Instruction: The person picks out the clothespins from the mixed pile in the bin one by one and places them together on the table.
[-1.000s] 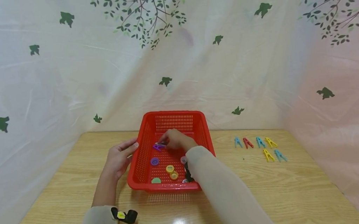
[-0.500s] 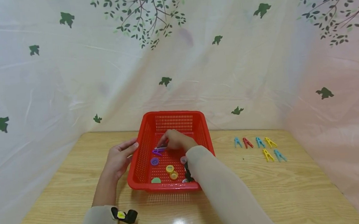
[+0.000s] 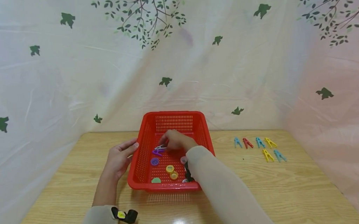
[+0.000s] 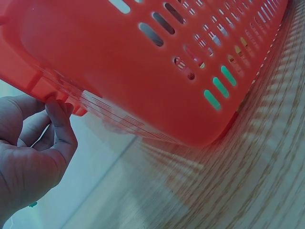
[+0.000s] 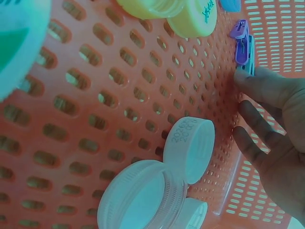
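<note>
A red perforated basket (image 3: 134,166) stands on the table, and my left hand (image 3: 118,159) grips its left rim between thumb and fingers. Close up, the left wrist view has the thumb and fingertips against the rim's edge. Inside the basket, my right hand (image 3: 176,140) pinches a pale clothespin (image 3: 160,147), partly hidden by the fingers. Beside it lies a purple clothespin (image 3: 158,152); in the right wrist view the purple clothespin (image 5: 241,45) overlaps the pale one near a fingertip. The other right fingers are bent and touch no visible object.
Bottle caps lie in the basket: a purple cap (image 3: 154,161), two yellow ones (image 3: 170,169), a green one (image 3: 155,180) and white caps (image 5: 189,150). Several blue, red and yellow clothespins (image 3: 247,143) lie on the table (image 3: 268,193) to the right.
The purple clothespin has shifted slightly toward me in the basket. The pale clothespin has turned so its A shape shows. The left hand and basket stay put.
</note>
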### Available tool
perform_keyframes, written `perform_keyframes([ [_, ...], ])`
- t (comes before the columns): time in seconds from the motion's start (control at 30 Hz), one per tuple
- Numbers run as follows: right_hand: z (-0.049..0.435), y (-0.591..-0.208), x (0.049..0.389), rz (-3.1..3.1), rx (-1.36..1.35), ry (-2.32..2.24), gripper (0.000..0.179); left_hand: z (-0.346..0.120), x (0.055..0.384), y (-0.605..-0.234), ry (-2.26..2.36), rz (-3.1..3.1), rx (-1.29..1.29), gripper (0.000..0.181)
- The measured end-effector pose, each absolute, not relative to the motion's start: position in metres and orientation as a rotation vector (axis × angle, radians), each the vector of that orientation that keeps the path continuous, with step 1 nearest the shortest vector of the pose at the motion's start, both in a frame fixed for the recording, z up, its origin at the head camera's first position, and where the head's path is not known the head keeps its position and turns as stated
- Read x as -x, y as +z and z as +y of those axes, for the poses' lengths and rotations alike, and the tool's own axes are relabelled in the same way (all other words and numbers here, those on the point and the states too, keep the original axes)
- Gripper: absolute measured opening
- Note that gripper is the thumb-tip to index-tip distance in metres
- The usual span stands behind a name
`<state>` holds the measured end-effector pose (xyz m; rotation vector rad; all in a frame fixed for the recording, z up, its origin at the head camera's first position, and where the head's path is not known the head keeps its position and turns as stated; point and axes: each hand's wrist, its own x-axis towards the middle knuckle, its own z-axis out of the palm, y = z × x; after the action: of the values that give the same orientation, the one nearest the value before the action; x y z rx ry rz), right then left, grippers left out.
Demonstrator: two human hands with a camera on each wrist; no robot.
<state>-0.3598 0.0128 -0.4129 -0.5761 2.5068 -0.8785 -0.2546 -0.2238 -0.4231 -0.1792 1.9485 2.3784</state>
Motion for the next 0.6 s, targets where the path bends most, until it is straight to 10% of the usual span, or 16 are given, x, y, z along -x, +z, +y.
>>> perform_keyframes([
  [0.6,0.0160,-0.4149,0.3624,2.565,0.592,-0.828,0.023,-0.2219,0.2549,-0.4226,2.366,1.949,0.201,0.060],
])
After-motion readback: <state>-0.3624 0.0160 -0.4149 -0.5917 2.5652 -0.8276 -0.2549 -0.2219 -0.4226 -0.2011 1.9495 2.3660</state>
